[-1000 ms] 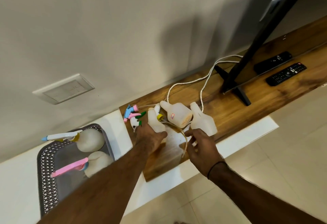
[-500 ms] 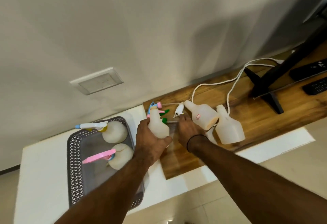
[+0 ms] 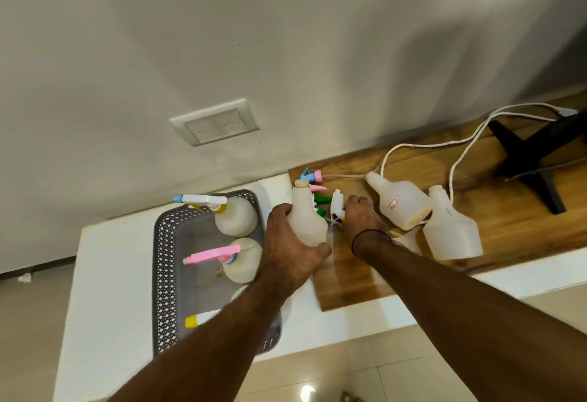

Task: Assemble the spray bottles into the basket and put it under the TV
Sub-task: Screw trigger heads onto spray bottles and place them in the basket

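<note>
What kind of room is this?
Probably a living room at home: a black TV stand on a wooden shelf, a wall socket and a tiled floor.

Grey lattice-patterned basket [image 3: 165,262], translucent white bottles [image 3: 400,203], pink sprayer [image 3: 211,255], brown woodgrain shelf [image 3: 508,211], white cable [image 3: 422,145]

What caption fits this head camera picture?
Left hand grips an uncapped bottle while right hand reaches a white sprayer.

label: small white sticker [image 3: 393,204], red border | on: lying capless bottle [image 3: 401,201], wooden shelf [image 3: 508,211] | text: dark marks, too small to read
</note>
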